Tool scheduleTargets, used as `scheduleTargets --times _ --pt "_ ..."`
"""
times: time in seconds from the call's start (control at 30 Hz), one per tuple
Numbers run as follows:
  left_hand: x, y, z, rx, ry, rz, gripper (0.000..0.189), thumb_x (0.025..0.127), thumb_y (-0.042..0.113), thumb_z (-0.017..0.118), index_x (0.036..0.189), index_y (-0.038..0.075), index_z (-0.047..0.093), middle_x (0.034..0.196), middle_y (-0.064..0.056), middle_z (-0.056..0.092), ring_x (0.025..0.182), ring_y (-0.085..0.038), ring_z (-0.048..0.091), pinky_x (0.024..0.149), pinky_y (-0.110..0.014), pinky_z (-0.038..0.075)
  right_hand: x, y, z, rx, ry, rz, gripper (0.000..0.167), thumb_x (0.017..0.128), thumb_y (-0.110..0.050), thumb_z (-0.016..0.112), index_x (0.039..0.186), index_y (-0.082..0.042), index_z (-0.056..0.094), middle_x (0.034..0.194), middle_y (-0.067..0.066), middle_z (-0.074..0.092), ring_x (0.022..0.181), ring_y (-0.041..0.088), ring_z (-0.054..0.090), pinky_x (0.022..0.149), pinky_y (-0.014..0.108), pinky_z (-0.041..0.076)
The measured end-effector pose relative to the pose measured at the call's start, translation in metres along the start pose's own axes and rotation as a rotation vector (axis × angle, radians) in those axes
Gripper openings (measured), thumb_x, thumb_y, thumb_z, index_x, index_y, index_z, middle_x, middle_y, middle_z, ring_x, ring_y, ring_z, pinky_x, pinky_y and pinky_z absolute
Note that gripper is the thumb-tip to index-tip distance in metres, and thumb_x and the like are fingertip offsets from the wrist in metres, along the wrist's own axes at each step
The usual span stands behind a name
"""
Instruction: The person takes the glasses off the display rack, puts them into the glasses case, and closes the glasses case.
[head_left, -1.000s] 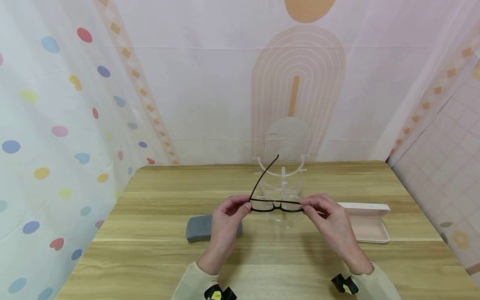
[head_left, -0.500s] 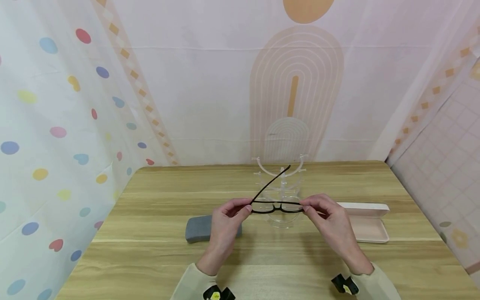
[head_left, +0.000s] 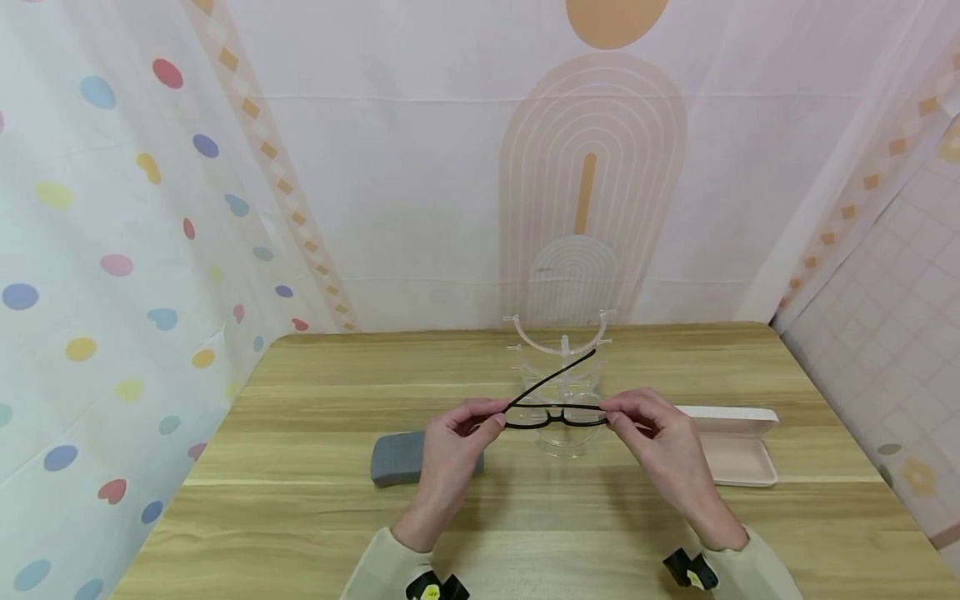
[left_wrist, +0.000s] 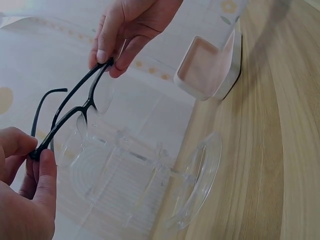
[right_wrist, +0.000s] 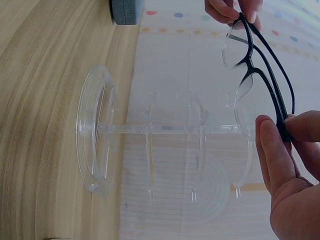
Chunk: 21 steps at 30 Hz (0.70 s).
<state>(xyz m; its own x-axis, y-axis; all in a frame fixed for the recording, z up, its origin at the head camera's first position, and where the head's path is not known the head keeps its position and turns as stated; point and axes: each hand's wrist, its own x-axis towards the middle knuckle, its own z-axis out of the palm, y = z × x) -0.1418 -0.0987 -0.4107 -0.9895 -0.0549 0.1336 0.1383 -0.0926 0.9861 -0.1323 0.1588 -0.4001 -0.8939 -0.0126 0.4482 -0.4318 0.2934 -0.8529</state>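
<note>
A pair of black-framed eyeglasses is held up above the table between both hands. My left hand pinches the left corner of the frame at its hinge, thumb nearest me. At the opposite corner my right hand pinches the frame between thumb and fingers. One temple slants from the left hinge to the far right, partly folded in. The other temple lies folded along the frame, as the right wrist view shows. Behind the glasses stands a clear tiered display rack, its tiers bare.
A grey glasses case lies closed on the wooden table, partly hidden by my left hand. Beyond my right hand an open white case with a pale pink inside lies on the table. A patterned curtain hangs behind.
The temple at the left hinge has swung inward and down, from steeply upright to a lower slant toward the right. My left fingers shifted slightly; the right hand stays put.
</note>
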Motion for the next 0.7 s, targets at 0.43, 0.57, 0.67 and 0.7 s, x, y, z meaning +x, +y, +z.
scheduleTargets --times 0.43,0.57,0.67,0.7 --pt "-0.0014 0.0018 -0.0019 0.075 -0.027 0.009 0.015 0.089 -0.002 0.074 0.104 -0.001 0.080 0.109 -0.010 0.073 0.098 -0.018 0.070 0.082 -0.025 0.057 -0.0012 -0.0002 -0.0011 -0.020 -0.006 0.006 0.013 0.096 0.003 0.070 0.101 -0.005 0.079 0.101 0.005 0.072 0.090 0.003 0.069 0.078 0.017 0.057" --pt "-0.0018 0.0029 -0.0023 0.086 -0.032 0.011 0.015 0.089 -0.002 0.074 0.104 -0.001 0.080 0.109 -0.011 0.073 0.098 -0.019 0.070 0.082 -0.024 0.057 -0.0014 -0.0004 -0.0014 -0.023 -0.010 0.004 0.013 0.096 0.003 0.070 0.102 -0.004 0.079 0.102 0.006 0.071 0.090 0.003 0.069 0.079 0.017 0.057" --pt "-0.0021 0.0039 -0.0026 0.095 -0.035 0.016 0.015 0.089 -0.002 0.074 0.103 0.000 0.081 0.109 -0.011 0.073 0.098 -0.019 0.070 0.081 -0.024 0.057 -0.0014 -0.0008 -0.0015 -0.018 -0.013 0.005 0.013 0.096 0.003 0.070 0.102 -0.003 0.078 0.102 0.006 0.071 0.091 0.003 0.069 0.079 0.017 0.057" --pt "-0.0023 0.0042 -0.0027 0.098 -0.035 0.016 0.015 0.089 -0.002 0.074 0.103 0.000 0.081 0.109 -0.011 0.073 0.098 -0.020 0.070 0.081 -0.024 0.057 -0.0015 -0.0010 -0.0015 -0.016 -0.012 0.006 0.013 0.096 0.003 0.070 0.102 -0.003 0.078 0.102 0.006 0.071 0.090 0.003 0.069 0.079 0.017 0.057"
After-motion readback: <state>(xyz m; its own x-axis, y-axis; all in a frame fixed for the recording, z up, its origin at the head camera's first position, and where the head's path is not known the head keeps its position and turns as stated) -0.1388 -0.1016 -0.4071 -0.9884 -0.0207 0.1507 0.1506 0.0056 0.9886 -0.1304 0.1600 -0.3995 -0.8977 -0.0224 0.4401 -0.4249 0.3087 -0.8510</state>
